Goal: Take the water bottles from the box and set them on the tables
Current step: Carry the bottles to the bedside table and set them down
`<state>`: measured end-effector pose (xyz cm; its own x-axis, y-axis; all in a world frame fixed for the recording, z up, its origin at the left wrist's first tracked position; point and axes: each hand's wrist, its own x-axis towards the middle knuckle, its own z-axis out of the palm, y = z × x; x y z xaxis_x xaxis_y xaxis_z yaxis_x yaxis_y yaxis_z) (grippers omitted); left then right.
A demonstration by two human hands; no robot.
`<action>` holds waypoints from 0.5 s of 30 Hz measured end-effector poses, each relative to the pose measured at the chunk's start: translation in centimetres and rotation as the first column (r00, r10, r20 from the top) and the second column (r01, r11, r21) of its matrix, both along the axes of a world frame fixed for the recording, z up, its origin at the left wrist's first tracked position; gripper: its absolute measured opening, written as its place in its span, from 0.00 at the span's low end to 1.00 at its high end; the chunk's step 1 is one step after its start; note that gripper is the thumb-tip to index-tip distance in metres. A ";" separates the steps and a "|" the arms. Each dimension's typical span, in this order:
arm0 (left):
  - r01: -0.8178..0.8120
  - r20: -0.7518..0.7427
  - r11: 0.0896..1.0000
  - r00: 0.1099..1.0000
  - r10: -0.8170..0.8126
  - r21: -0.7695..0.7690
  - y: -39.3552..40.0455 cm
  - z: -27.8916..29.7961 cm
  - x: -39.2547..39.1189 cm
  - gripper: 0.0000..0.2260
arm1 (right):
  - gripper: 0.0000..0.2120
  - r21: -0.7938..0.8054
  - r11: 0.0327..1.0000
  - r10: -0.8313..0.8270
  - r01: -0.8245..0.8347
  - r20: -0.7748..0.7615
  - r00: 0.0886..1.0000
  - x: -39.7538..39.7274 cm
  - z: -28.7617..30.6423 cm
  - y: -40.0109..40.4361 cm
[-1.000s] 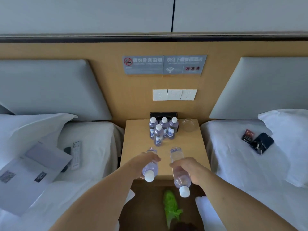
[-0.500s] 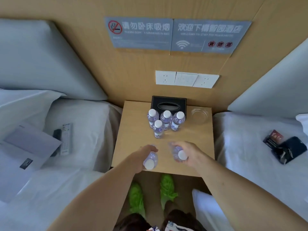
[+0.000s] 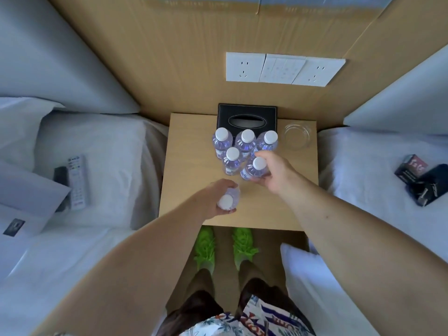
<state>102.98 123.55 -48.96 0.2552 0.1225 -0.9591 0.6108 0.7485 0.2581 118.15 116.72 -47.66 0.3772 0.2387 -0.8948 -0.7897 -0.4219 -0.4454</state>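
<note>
Several clear water bottles with white caps [image 3: 243, 145] stand clustered on the wooden bedside table [image 3: 189, 166], in front of a black tissue box. My right hand [image 3: 278, 174] grips another bottle [image 3: 257, 167] upright at the cluster's front right, touching the group. My left hand [image 3: 215, 198] grips a bottle [image 3: 228, 200] upright over the table's front middle, its white cap facing the camera. The box the bottles come from is out of view.
A black tissue box [image 3: 247, 117] and a glass ashtray [image 3: 297, 137] sit at the table's back. Beds flank the table: remotes [image 3: 77, 181] and papers on the left one, a small box and black pouch [image 3: 429, 187] on the right. My green shoes [image 3: 225, 246] stand below.
I have leaned in over the table. My right hand carried its bottle forward to the cluster's front right. My left hand moved its bottle a little farther over the table.
</note>
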 end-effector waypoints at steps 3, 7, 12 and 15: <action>-0.072 -0.032 0.997 0.997 0.072 -0.005 -0.2 -0.4 0.4 0.19 | 0.16 -0.010 1.000 -0.002 0.003 0.013 1.000 -0.1 -0.1 0.4; -0.090 -0.039 0.996 0.995 0.091 0.028 0.0 -1.0 1.2 0.17 | 0.20 0.013 1.000 0.013 -0.014 0.056 0.998 -0.1 -0.1 0.1; -0.074 -0.040 0.997 0.996 0.075 0.022 0.0 -1.6 1.9 0.05 | 0.17 0.019 0.994 -0.110 0.110 -0.008 0.994 0.2 -0.9 -1.5; -0.051 -0.053 0.997 0.997 0.054 0.057 0.1 -2.1 2.7 0.05 | 0.15 -0.048 0.980 -0.191 0.191 0.003 0.982 -0.4 -1.7 -2.8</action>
